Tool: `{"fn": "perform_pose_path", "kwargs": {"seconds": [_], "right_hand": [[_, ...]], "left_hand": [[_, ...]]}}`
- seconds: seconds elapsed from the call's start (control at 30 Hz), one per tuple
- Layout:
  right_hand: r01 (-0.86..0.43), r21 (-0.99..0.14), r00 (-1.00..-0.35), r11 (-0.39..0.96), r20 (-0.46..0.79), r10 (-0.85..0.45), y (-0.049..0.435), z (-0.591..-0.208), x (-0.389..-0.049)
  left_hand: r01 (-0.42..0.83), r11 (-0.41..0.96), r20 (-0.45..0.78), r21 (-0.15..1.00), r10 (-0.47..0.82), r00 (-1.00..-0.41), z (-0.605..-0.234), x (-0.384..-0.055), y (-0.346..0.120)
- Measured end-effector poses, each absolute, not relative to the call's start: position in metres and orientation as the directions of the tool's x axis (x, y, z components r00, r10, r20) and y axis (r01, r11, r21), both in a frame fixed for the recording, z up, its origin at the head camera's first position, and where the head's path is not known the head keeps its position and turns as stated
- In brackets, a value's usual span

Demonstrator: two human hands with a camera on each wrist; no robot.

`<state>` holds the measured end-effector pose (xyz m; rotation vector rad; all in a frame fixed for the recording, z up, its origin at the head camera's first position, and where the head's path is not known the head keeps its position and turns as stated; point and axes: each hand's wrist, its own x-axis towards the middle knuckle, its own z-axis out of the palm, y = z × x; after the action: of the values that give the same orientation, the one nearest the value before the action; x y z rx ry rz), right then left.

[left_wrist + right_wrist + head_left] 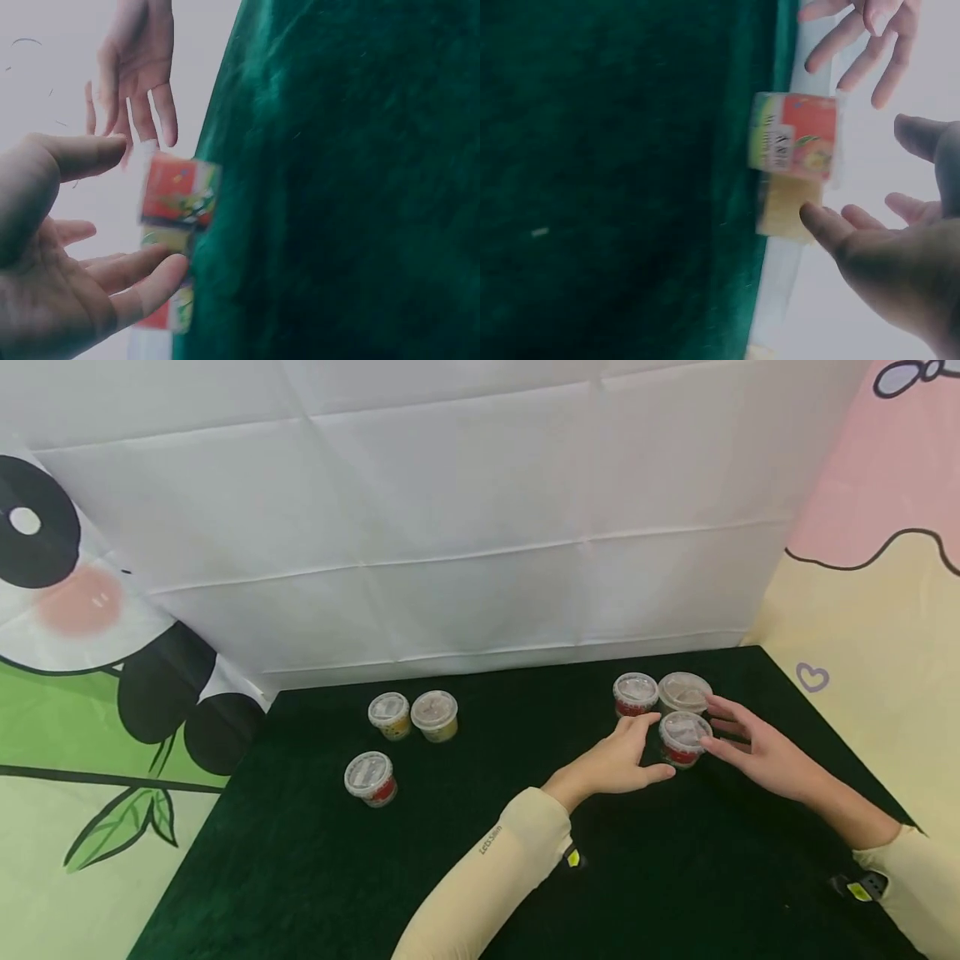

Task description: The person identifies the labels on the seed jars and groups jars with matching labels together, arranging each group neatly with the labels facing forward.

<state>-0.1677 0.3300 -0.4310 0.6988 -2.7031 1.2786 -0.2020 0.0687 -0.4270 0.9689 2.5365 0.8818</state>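
Observation:
Three small lidded plastic cups form a tight cluster at the right of the table in the head view. A red-labelled cup is in front, with another red one behind it to the left and a pale-lidded, yellowish cup behind to the right. My left hand is at the cluster's left side, thumb and fingers spread apart. On the other side, my right hand has its fingertips right at the lids, fingers loosely extended. The front cup appears between both hands in the right wrist view.
Farther left on the dark green tabletop stand three more lidded cups: two side by side, one yellow-patterned and one pale yellow, and a red one nearer. A white cloth hangs behind, with printed panels at both sides.

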Motion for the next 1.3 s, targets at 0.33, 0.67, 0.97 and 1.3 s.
{"fn": "perform_pose_path", "kwargs": {"seconds": [0.33, 0.67, 0.97, 1.3], "right_hand": [[-0.203, -0.866, -0.929, 0.457, 0.023, -0.369, 0.343, -0.450, -0.169], [-0.175, -0.886, -0.917, 0.429, -0.011, -0.398, 0.339, -0.455, -0.169], [-0.088, -0.911, -0.909, 0.402, -0.092, -0.406, 0.341, -0.444, -0.171], [-0.061, -0.912, -0.908, 0.405, -0.118, -0.403, 0.338, -0.440, -0.173]], "left_hand": [[0.481, 0.565, -0.075, 0.670, 0.697, -0.713, -0.443, -0.199, 0.089], [0.542, 0.625, -0.059, 0.561, 0.684, -0.727, -0.440, -0.189, 0.098], [0.566, 0.638, -0.054, 0.522, 0.687, -0.725, -0.444, -0.188, 0.104], [0.562, 0.625, -0.068, 0.542, 0.699, -0.712, -0.444, -0.190, 0.101]]}}
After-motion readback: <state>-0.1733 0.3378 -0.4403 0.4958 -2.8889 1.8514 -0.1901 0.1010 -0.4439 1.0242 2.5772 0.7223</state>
